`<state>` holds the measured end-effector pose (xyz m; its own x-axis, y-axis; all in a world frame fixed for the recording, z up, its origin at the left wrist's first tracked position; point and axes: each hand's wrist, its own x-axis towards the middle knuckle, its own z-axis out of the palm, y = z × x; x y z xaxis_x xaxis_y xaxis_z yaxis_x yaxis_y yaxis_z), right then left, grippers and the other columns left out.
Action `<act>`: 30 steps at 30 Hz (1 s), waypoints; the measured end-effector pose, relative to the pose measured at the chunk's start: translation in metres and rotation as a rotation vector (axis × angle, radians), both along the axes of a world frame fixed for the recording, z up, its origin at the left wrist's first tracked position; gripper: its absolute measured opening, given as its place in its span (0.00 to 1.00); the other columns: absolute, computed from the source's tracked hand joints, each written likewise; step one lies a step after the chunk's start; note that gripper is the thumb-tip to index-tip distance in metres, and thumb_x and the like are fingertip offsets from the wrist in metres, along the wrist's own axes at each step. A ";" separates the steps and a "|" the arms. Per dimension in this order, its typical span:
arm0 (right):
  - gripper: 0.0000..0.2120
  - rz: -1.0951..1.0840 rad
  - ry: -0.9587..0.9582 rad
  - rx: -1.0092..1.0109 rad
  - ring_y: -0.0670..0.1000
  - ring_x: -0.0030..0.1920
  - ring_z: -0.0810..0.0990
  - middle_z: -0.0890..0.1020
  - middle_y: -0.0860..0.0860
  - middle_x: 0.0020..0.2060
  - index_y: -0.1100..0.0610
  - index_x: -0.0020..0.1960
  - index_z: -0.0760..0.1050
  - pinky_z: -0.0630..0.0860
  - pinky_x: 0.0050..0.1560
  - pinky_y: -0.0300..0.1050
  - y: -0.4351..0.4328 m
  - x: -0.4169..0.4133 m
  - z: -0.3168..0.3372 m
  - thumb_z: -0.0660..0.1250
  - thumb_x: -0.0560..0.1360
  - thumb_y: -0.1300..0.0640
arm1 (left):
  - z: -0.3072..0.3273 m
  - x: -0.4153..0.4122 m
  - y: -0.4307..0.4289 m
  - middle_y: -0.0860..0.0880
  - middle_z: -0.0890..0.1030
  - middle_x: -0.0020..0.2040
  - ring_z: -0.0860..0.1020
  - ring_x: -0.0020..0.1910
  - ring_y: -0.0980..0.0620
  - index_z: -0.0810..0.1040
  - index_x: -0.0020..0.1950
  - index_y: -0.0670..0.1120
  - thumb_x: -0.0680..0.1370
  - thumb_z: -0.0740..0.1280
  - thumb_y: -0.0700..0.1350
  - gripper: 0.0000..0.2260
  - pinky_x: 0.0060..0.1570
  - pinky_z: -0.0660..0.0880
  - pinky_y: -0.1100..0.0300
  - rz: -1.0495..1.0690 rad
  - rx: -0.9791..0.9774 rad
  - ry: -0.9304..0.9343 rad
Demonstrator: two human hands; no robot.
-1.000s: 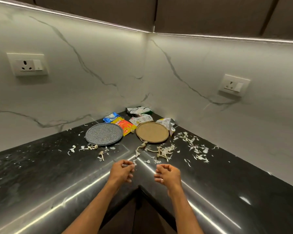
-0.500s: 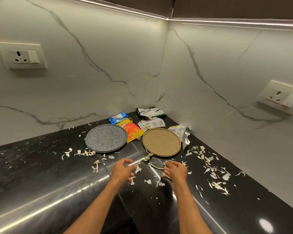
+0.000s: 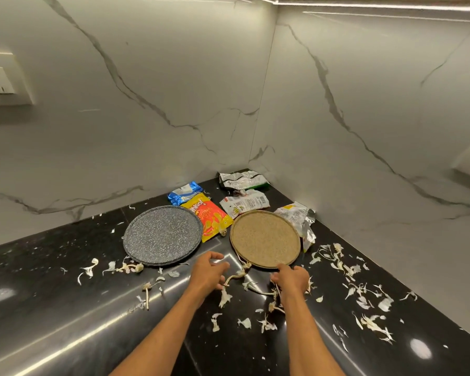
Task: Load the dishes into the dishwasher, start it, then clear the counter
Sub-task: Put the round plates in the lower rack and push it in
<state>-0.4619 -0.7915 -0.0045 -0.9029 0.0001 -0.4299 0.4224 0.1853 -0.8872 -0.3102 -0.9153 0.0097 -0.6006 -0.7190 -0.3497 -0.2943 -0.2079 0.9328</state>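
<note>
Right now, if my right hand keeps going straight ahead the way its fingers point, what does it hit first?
Most likely the near rim of the tan plate: the right hand sits just short of it, fingers aimed that way. Its height above the counter is unclear.

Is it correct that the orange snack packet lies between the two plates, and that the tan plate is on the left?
Not quite. In the head view, the tan plate is on the right; the grey plate is left. The orange snack packet does lie between them.
</note>
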 end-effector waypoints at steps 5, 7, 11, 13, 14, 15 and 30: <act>0.23 -0.030 -0.081 0.032 0.54 0.26 0.79 0.80 0.60 0.32 0.69 0.68 0.69 0.79 0.34 0.49 -0.012 -0.017 -0.011 0.68 0.75 0.67 | -0.006 -0.005 -0.014 0.41 0.79 0.45 0.76 0.34 0.51 0.74 0.55 0.45 0.77 0.67 0.40 0.08 0.34 0.76 0.57 -0.009 -0.038 -0.018; 0.16 -0.055 -0.115 0.021 0.54 0.24 0.77 0.79 0.60 0.29 0.71 0.60 0.74 0.74 0.24 0.44 -0.017 -0.019 -0.010 0.70 0.74 0.67 | -0.008 -0.005 -0.016 0.41 0.79 0.46 0.76 0.34 0.51 0.73 0.56 0.45 0.78 0.66 0.39 0.08 0.34 0.75 0.57 -0.016 -0.031 -0.019; 0.06 -0.064 -0.175 -0.002 0.53 0.24 0.76 0.77 0.59 0.28 0.69 0.47 0.76 0.73 0.21 0.43 -0.028 -0.018 -0.006 0.71 0.73 0.68 | -0.011 -0.002 -0.017 0.39 0.79 0.49 0.76 0.34 0.51 0.73 0.56 0.45 0.78 0.66 0.39 0.08 0.33 0.75 0.58 -0.030 -0.035 -0.028; 0.05 -0.064 -0.191 -0.055 0.55 0.28 0.80 0.79 0.60 0.31 0.69 0.47 0.76 0.78 0.24 0.44 -0.031 -0.013 -0.002 0.70 0.73 0.69 | -0.011 0.001 -0.019 0.39 0.79 0.49 0.75 0.33 0.51 0.73 0.56 0.45 0.78 0.66 0.39 0.07 0.33 0.75 0.58 -0.024 -0.030 -0.030; 0.05 -0.070 -0.195 -0.083 0.56 0.30 0.82 0.80 0.62 0.34 0.69 0.48 0.75 0.80 0.29 0.44 -0.031 -0.010 0.000 0.69 0.73 0.69 | -0.011 0.004 -0.020 0.39 0.79 0.48 0.75 0.33 0.51 0.73 0.55 0.45 0.78 0.66 0.39 0.07 0.33 0.74 0.58 -0.016 -0.029 -0.032; 0.05 -0.073 -0.198 -0.112 0.58 0.32 0.83 0.81 0.63 0.37 0.69 0.49 0.75 0.81 0.31 0.45 -0.029 -0.006 0.001 0.68 0.73 0.70 | -0.011 0.006 -0.020 0.39 0.79 0.47 0.75 0.32 0.51 0.73 0.55 0.45 0.78 0.66 0.38 0.07 0.32 0.74 0.57 -0.007 -0.027 -0.034; 0.03 0.097 -0.152 -0.404 0.56 0.34 0.82 0.82 0.61 0.35 0.68 0.44 0.75 0.82 0.34 0.46 0.081 0.056 0.053 0.66 0.73 0.74 | 0.030 0.019 0.039 0.38 0.81 0.51 0.81 0.44 0.44 0.72 0.64 0.37 0.80 0.63 0.38 0.13 0.37 0.79 0.55 0.061 0.103 0.078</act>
<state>-0.4062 -0.7101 0.0484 -0.8170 -0.2766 -0.5059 0.5515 -0.1187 -0.8257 -0.2909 -0.8763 0.0393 -0.5850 -0.7176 -0.3779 -0.2057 -0.3195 0.9250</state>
